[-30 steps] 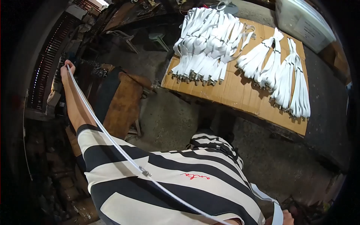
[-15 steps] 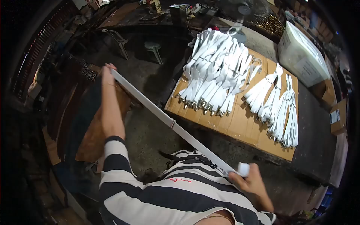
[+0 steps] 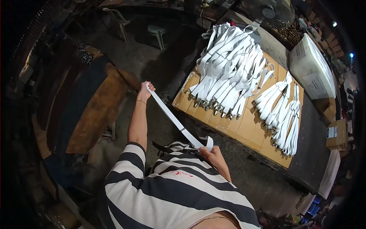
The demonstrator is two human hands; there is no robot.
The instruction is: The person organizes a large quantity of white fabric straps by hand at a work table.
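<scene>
Fingers of your right hand (image 3: 216,156) are clamped on the white strap (image 3: 167,113) by your striped shirt (image 3: 179,196), a loop of it curling up beside them. It runs past a dark slider (image 3: 182,129) to your left hand (image 3: 146,91), fingers fisted around it. Open floor (image 3: 158,124) shows beneath, between the brown sheet (image 3: 95,110) at left and the cardboard's (image 3: 249,128) near edge at right. Strap bundles (image 3: 225,65) lie there, metal clips (image 3: 216,112) close to that edge; beyond stand a plastic bin (image 3: 312,68) and a fan (image 3: 268,13).
</scene>
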